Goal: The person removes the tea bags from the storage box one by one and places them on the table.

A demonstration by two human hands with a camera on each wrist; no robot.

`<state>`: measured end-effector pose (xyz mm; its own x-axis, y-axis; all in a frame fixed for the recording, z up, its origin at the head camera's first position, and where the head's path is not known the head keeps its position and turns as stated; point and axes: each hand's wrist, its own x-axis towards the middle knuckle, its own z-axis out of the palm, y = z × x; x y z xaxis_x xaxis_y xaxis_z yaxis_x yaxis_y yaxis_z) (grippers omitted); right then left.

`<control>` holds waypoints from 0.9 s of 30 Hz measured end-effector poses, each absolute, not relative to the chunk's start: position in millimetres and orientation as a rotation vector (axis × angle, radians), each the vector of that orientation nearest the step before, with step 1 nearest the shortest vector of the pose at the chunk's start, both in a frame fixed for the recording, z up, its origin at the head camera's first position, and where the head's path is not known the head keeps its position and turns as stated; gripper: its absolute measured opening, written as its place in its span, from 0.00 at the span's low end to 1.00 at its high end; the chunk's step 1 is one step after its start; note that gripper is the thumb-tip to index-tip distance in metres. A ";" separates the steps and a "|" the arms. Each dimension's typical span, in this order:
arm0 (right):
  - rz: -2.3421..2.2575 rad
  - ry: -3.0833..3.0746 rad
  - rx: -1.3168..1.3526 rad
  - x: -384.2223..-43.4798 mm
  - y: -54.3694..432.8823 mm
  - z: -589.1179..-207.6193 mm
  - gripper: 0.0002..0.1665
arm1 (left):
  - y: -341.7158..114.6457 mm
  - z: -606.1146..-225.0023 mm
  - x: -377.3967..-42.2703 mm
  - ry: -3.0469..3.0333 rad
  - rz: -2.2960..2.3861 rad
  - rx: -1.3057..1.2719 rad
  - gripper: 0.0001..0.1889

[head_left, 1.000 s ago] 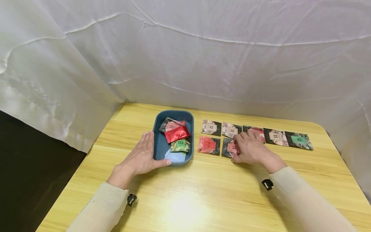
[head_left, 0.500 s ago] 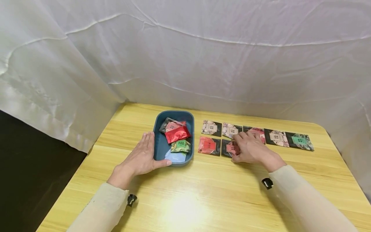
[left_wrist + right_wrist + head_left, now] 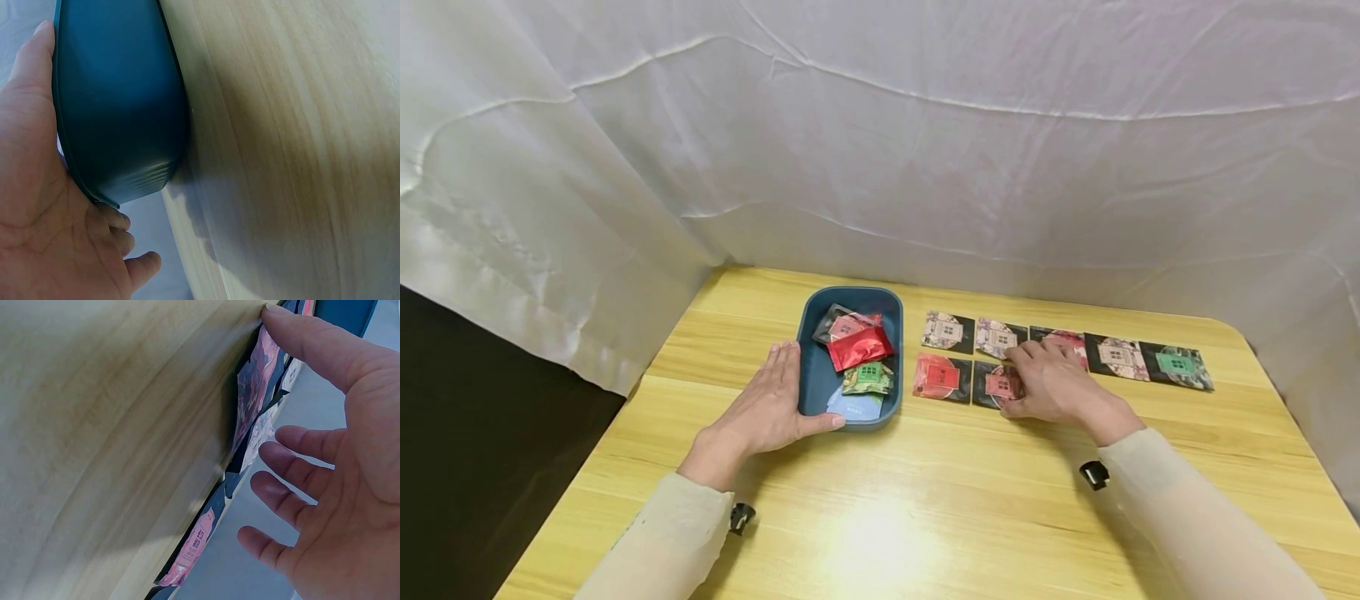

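A blue bin (image 3: 802,392) holding several loose sachets stands left of centre in the head view. My left hand (image 3: 760,404) rests against it, straight fingers along its left side and thumb at the front rim. In the left wrist view the palm lies beside the bin's outer wall (image 3: 125,112). My right hand (image 3: 1056,387) is over the right end of a black-and-pink sachet (image 3: 997,385), thumb at its near edge and fingers spread above it. In the right wrist view its thumb (image 3: 312,340) touches down beside a sachet (image 3: 256,387); the other fingers are loosely extended.
A row of flat sachets (image 3: 1117,357) runs along the back of the wooden table (image 3: 925,500). Below its left end lies a red-and-black sachet (image 3: 942,378). A glossy red sachet (image 3: 861,347) tops the bin's pile. A pale curtain (image 3: 925,167) hangs behind.
The black-and-pink sachet has shifted very slightly left, close to the red-and-black one, under my right hand. My left hand and the bin have not moved noticeably.
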<state>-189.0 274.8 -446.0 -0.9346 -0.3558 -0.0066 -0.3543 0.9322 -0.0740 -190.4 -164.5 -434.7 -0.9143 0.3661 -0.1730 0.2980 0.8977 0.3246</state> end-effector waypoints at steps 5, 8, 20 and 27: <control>-0.100 3.063 -0.548 -189.3 272.0 -442.6 0.53 | -164.2 -434.5 -190.2 2.835 0.432 0.506 0.76; -0.111 3.059 -0.528 -191.6 264.3 -437.0 0.54 | -163.9 -434.1 -189.9 2.838 0.427 0.507 0.76; -0.212 3.078 -0.676 -214.5 189.9 -401.3 0.46 | -162.7 -431.7 -190.3 2.869 0.356 0.514 0.75; -0.131 3.098 -0.877 -232.3 134.0 -391.3 0.41 | -162.0 -431.8 -191.8 2.853 0.342 0.516 0.75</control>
